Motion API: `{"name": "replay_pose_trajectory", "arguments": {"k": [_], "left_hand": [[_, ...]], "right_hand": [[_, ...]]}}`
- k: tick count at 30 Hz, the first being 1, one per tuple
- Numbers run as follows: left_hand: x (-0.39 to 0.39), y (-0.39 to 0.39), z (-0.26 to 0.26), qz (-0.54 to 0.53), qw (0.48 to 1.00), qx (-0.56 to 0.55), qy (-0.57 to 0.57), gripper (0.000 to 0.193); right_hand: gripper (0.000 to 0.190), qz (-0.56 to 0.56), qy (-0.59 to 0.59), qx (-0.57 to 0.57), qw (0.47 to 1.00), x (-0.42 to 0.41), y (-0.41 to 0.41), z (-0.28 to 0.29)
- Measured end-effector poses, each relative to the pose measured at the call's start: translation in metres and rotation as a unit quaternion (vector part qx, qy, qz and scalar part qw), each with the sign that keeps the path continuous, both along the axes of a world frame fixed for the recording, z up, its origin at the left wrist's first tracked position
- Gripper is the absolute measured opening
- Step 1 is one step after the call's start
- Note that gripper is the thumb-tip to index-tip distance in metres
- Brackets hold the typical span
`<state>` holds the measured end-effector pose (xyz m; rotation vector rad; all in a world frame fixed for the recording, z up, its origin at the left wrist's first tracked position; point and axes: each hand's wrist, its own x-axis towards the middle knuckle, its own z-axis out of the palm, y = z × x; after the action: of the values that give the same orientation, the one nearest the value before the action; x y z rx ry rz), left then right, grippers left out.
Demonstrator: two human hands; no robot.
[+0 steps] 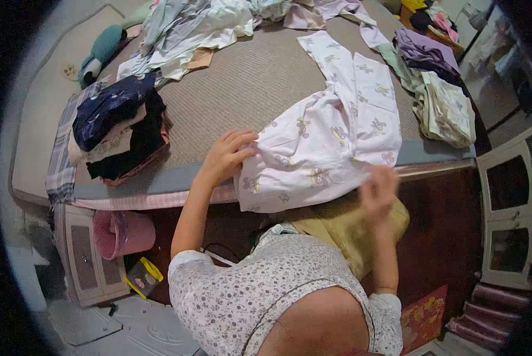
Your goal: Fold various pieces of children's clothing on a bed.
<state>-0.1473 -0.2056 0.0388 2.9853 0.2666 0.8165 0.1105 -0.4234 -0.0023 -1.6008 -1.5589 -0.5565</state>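
Observation:
White trousers (pixel 319 147) printed with small animal figures are spread on the woven mat of the bed, legs pointing away from me. Their near end hangs over the bed's front edge, above my lap. At the left side of the cloth, the fingertips and thumb of my left hand (pixel 230 155) touch the fabric; whether they pinch it is unclear. My right hand (pixel 379 191) is blurred at the lower right corner of the trousers, fingers bent. Its grip cannot be made out.
Folded dark clothes (pixel 123 129) are piled at the left. More folded garments (pixel 444 107) lie along the right edge, and loose clothes (pixel 203 31) cover the far side. A pink bin (pixel 123 233) is below the bed edge, left; a white cabinet (pixel 508 209) stands right.

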Motion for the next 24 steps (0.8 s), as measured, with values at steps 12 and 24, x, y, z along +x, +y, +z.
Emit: {"name": "replay_pose_trajectory", "arguments": {"k": [12,24], "left_hand": [[0.135,-0.072,0.080,-0.053,0.968,-0.118,-0.217,0.029],[0.122,-0.027,0.123,-0.124,0.940,-0.294,-0.120,0.024]], "right_hand": [[0.078,0.004,0.113,0.059,0.992,-0.102,0.035,-0.011],[0.014,0.088,0.150,0.107,0.979,-0.051,-0.058,0.061]]}}
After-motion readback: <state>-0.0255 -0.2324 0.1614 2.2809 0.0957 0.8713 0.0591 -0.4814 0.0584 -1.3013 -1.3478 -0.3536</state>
